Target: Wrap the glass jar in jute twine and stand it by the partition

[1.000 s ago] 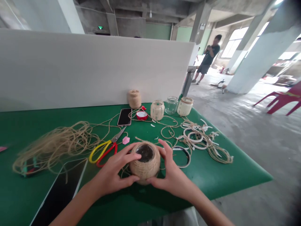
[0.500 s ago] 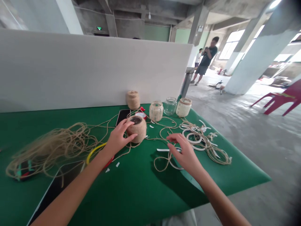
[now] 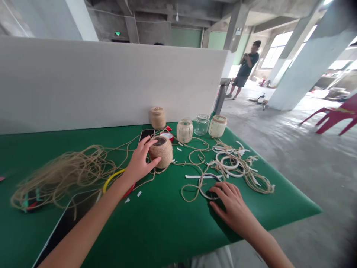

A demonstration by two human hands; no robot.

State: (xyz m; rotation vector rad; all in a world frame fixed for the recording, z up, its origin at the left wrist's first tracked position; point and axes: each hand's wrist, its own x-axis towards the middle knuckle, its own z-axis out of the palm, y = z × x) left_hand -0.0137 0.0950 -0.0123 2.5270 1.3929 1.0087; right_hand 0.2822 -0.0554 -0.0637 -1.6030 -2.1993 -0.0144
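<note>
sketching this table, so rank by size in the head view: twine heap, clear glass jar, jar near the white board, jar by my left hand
1. Twine heap
2. Nearest jar, by your left hand; nearness may enlarge it
3. Clear glass jar and rear jar near the white board: too alike to rank

The table point(image 3: 167, 234) carries a twine heap point(image 3: 69, 167) at left, partly over a tablet point(image 3: 68, 225); scissors point(image 3: 120, 172); a phone point(image 3: 147, 133); a wrapped jar point(image 3: 164, 154) at centre, a second jar point(image 3: 158, 118) behind it; two pale jars point(image 3: 185, 132) flanking a clear jar point(image 3: 201, 126); rings point(image 3: 233, 175) at right.
</note>
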